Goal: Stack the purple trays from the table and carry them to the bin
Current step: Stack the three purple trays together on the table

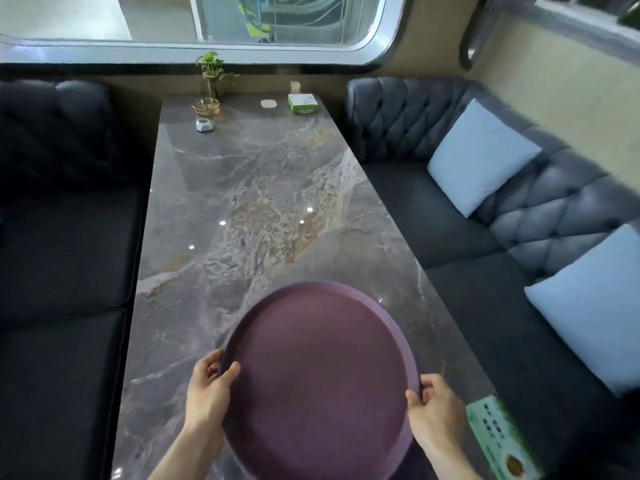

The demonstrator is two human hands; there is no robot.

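Note:
A round purple tray hovers over the near end of the marble table, tilted slightly. A second purple rim shows along its far and right edge, so it looks like a stack of trays; how many I cannot tell. My left hand grips the tray's left rim, thumb on top. My right hand grips the right rim, thumb over the edge.
Dark tufted sofas flank the table, with pale blue cushions on the right one. At the table's far end stand a plant in a vase, a green tissue box and a small white holder. A green menu card lies at the near right corner.

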